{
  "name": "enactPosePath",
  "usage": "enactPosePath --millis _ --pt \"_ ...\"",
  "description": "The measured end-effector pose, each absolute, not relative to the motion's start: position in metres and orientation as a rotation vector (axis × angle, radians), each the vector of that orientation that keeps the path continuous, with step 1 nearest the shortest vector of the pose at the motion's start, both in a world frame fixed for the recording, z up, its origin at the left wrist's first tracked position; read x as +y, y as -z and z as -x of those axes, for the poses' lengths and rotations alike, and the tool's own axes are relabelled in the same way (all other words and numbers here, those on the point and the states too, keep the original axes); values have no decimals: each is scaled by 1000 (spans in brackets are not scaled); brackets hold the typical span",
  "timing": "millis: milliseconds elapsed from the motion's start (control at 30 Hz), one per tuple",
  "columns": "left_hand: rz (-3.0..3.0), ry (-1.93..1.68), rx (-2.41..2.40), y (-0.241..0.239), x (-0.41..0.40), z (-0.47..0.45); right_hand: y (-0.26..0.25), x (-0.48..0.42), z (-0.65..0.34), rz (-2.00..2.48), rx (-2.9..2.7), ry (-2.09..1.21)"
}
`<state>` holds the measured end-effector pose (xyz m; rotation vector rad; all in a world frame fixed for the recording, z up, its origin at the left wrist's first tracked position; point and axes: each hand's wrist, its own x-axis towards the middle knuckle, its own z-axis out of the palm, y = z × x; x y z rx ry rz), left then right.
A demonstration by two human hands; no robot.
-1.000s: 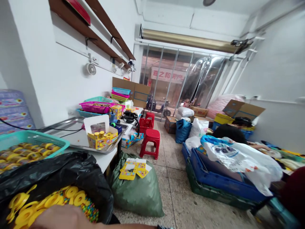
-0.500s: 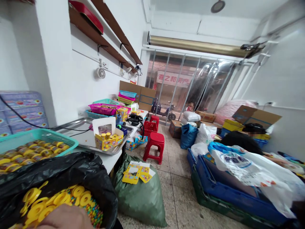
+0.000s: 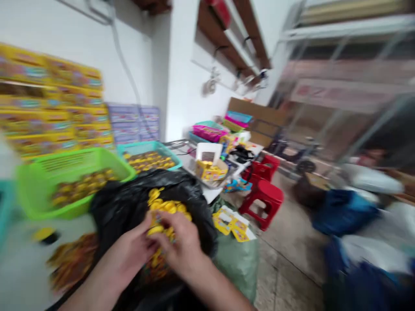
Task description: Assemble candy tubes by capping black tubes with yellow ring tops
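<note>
Both hands meet above a black plastic bag (image 3: 116,207), gripping a small yellow-capped container (image 3: 155,230) between their fingertips. My left hand (image 3: 138,246) pinches it from the left; its lower part is hidden by the fingers. From the right, my right hand (image 3: 183,242) has its thumb against the yellow cap and its fingers curled over the far side. Motion blur hides the finer detail. Yellow plastic lids (image 3: 173,206) fill the bag beneath the hands, along with small multicoloured beads or candies, partly covered by the wrists.
Filled small containers sit in a green basket (image 3: 78,157) and a turquoise basket (image 3: 178,162). Brown-yellow wrappers (image 3: 73,261) and a yellow-and-black lid (image 3: 45,235) lie at left. A green sack (image 3: 240,263) and red stools (image 3: 266,198) stand at right. Yellow boxes (image 3: 55,108) are stacked behind.
The view has swung left, bringing the green basket and yellow boxes in. One hand was low over the bag's lids; now both hands are together above it, holding a yellow-capped container.
</note>
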<state>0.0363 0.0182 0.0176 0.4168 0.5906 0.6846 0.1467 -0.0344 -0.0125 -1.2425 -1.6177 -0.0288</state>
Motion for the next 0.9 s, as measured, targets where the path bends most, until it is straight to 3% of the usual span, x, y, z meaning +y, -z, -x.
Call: enactPosePath --millis 100,367,900 --pt "-304 -765 672 -10 11 -15 9 -31 -151 1144 -1569 -99" --pt "-299 -748 604 -10 10 -16 4 -28 -152 1079 -1728 110" --pt "-350 -771 535 -4 14 -7 0 -32 -150 1113 -1743 30"
